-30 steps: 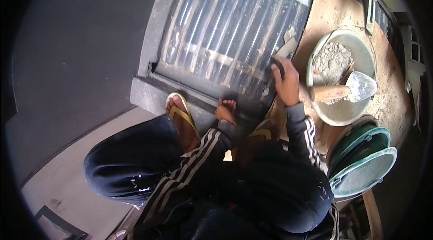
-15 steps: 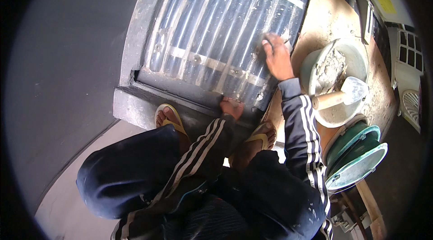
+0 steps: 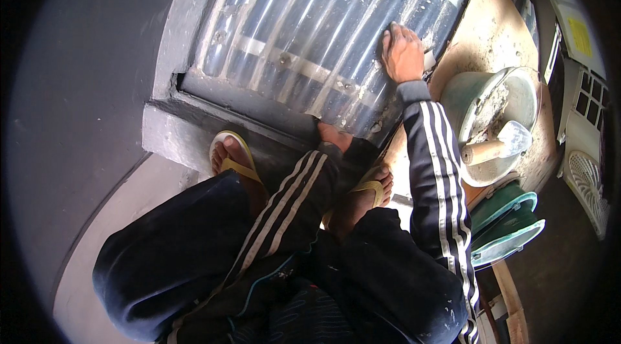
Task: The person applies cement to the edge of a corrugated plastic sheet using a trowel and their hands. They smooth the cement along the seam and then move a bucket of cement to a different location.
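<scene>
A clear corrugated sheet point(image 3: 278, 27) with whitish specks and streaks lies in front of me, dark underneath. On its right part rests my right hand point(image 3: 404, 56), fingers bent and drawn together, knuckles up, fingertips against a ridge. Whether anything is pinched there is hidden. My left hand point(image 3: 335, 136) is at the sheet's near edge, between my feet, its fingers mostly out of sight at the edge. Right of my right arm, a pale bucket point(image 3: 462, 101) holds grey mortar point(image 3: 490, 111) and a trowel point(image 3: 485, 152) with a wooden handle.
Green buckets point(image 3: 508, 231) lie tipped near my right forearm. A speckled brown board point(image 3: 493, 27) runs along the sheet's right side. A grey ledge point(image 3: 171, 127) borders the sheet, beside a dark wall point(image 3: 77, 72). White plastic pieces point(image 3: 585, 169) stand far right.
My right hand's fingers have curled in, staying at about the same part of the sheet. My left hand keeps to the near edge. The whole view has shifted slightly.
</scene>
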Demonstrator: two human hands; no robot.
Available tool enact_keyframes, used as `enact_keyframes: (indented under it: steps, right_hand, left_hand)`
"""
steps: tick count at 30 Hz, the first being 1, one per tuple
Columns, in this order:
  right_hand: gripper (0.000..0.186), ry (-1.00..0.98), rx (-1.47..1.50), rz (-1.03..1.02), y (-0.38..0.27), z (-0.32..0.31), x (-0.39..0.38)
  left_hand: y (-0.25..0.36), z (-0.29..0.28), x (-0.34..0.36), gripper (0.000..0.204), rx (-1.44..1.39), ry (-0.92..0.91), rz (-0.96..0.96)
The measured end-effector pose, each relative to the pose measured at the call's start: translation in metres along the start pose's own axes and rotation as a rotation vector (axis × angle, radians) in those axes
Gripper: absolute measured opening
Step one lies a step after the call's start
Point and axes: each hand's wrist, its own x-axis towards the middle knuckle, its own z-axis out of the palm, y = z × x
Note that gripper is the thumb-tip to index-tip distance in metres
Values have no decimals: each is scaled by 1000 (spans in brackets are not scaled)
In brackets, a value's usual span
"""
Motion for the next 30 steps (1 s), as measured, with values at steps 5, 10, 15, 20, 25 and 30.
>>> enact_keyframes:
  steps: [5,10,15,20,25,30]
  right_hand:
    - [28,-19,12,18,-4,-4,-20]
    - [26,6,-28,-70,-2,-7,-21]
    - [31,-114,1,-28,-6,-8,-41]
    - [30,-155,13,21,-45,-12,-74]
    - [32,-224,115,80,-82,-14,-127]
    - [35,-180,192,47,-70,-25,-119]
  left_hand:
    - [-2,9,0,39,-314,215,-219]
    - [-3,-3,6,35,-310,54,-246]
    - [7,20,1,33,-332,65,-275]
    - [9,17,1,34,-339,57,-249]
    - [3,10,3,47,-122,-11,-67]
    - [1,9,6,45,-668,-74,-351]
